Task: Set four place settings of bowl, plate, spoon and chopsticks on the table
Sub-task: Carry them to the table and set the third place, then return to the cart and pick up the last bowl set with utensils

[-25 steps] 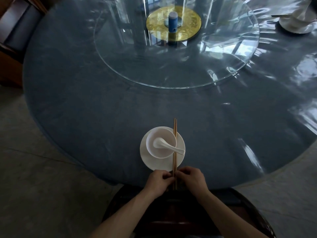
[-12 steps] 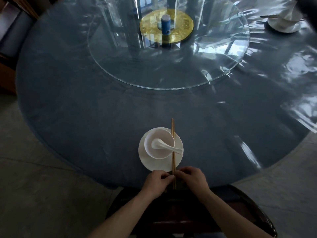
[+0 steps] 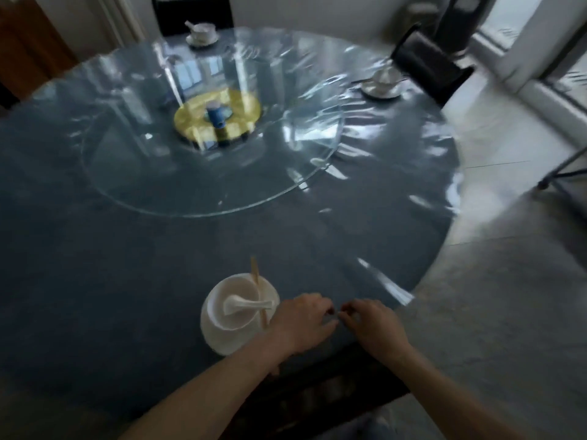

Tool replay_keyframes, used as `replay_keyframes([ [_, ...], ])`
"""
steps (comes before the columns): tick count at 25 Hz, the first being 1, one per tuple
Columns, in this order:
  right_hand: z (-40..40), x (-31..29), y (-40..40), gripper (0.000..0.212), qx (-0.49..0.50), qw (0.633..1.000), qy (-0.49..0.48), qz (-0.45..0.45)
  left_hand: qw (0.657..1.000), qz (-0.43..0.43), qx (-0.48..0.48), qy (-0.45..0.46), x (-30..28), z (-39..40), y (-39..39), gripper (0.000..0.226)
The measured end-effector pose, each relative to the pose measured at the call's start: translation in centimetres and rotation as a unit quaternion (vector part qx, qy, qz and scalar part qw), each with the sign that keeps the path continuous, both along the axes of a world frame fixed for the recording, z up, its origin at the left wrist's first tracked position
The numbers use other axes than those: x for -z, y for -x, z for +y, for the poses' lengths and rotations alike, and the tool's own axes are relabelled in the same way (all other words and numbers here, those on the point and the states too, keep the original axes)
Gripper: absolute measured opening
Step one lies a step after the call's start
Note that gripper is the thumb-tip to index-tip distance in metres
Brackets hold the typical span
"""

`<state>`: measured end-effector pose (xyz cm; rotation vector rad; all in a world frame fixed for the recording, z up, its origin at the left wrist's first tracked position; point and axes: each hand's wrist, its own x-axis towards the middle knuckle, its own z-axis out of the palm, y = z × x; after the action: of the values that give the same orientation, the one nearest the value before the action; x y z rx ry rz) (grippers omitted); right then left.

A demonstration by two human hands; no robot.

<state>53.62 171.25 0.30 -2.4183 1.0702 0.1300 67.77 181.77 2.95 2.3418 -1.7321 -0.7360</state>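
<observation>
Near the front edge of the round blue-grey table [image 3: 95, 265] stands a white plate [image 3: 222, 341] with a white bowl [image 3: 222, 287] on it. A white spoon [image 3: 244, 304] rests in the bowl. Wooden chopsticks [image 3: 255, 271] lie across the plate's right side, and my left wrist hides their near end. My left hand [image 3: 301, 319] hovers just right of the plate, fingers loosely curled, holding nothing. My right hand [image 3: 371, 322] is beside it, also loosely curled, with nothing in it. Two more settings stand at the far edge [image 3: 201, 33] and the right edge [image 3: 382, 82].
A glass turntable [image 3: 286, 185] with a gold hub [image 3: 217, 114] and a blue cylinder fills the table's middle. Dark chairs stand at the far side [image 3: 190, 11], the right [image 3: 428, 68] and right below my arms [image 3: 317, 392]. Grey floor lies to the right.
Both hands have let go of the chopsticks' near end and shifted right of the plate. The view has swung up and right, so the two other settings now show.
</observation>
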Motion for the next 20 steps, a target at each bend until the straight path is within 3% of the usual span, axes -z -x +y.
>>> replay_keyframes([
  [5, -8.4, -3.2, 10.5, 0.046, 0.071, 0.996, 0.046, -0.023, 0.994, -0.039, 0.1, 0.002, -1.4, -12.1, 5.6, 0.048],
  [12, -19.1, -7.5, 29.7, 0.041, 0.19, 0.976, 0.105, -0.016, 0.981, -0.025, 0.191, 0.0, -3.8, -27.1, 20.7, 0.05],
  [20, -24.9, -9.7, 44.5, 0.038, 0.366, 0.929, 0.048, -0.038, 0.958, 0.025, 0.284, 0.026, -5.4, -38.1, 32.9, 0.047],
])
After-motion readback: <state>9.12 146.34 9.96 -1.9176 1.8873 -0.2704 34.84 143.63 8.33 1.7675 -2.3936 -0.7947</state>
